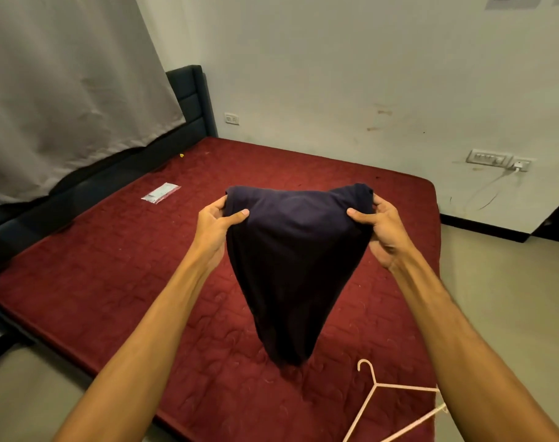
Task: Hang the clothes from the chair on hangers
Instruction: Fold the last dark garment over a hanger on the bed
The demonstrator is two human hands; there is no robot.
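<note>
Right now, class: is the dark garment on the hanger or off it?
Off it. The left hand and right hand hold the dark garment up, while the pink hanger lies bare on the mattress.

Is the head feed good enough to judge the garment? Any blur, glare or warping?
Head view: sharp, no motion blur or glare; dim warm light; wide-angle lens stretches the forearms; the garment, pinched by left hand and right hand, is so dark its lower folds vanish; the hanger on the mattress is cut by the bottom edge.
</note>
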